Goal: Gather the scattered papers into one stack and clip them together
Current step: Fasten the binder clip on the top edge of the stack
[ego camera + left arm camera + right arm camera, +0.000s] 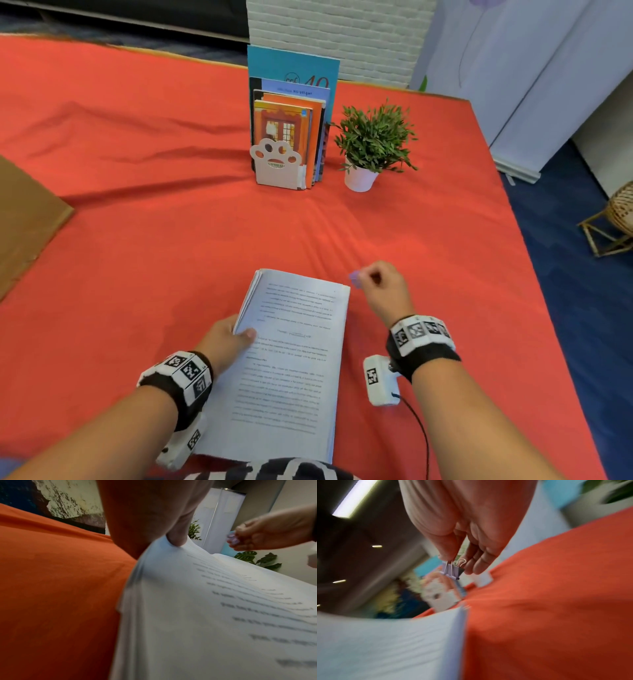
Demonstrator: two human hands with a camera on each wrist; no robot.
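Note:
A thick stack of printed white papers (291, 359) lies on the red cloth (137, 222) in front of me. My left hand (229, 339) grips its left edge, thumb on the top sheet; in the left wrist view the thumb (176, 539) presses the stack of papers (205, 615). My right hand (383, 284) hovers just past the stack's far right corner and pinches a small lilac binder clip (355, 278). In the right wrist view the binder clip (452, 571) hangs by its wire handles from my fingertips (447, 557), above the paper stack (385, 642).
A paw-shaped bookend (277, 164) holds upright books (294, 113) at the table's middle back, with a small potted plant (373, 144) to their right. A brown cardboard piece (24, 219) lies at the left edge. The table's right edge drops to blue carpet (565, 274).

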